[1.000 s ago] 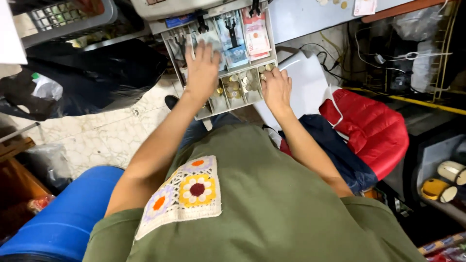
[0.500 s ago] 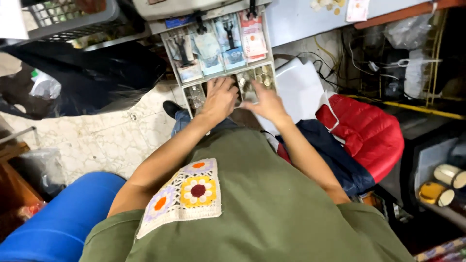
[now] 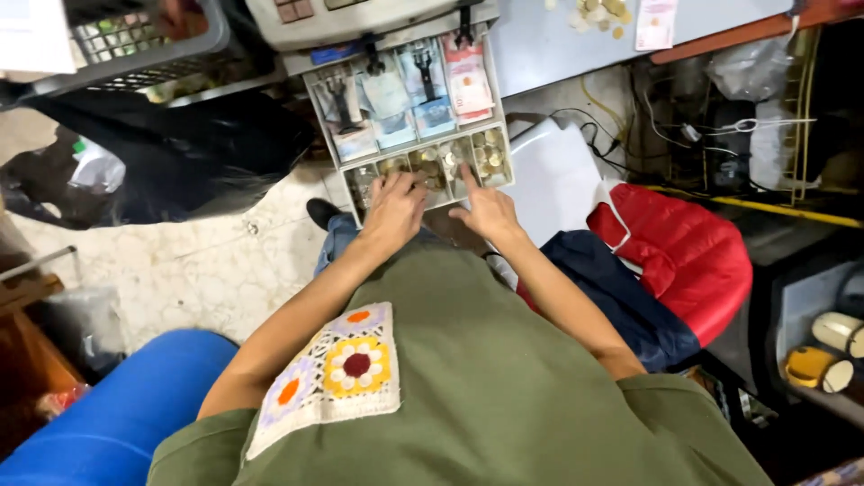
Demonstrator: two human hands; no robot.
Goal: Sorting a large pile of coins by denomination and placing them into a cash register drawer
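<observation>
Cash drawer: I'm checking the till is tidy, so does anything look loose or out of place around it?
Yes. Loose coins and a banknote lie scattered on the grey counter beside the open cash drawer, outside its compartments. Both the left hand and right hand rest at the coin trays.

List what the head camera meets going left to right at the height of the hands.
Black bag → left hand on the coin compartments of the open cash drawer → right hand → white sheet → red jacket.
</observation>
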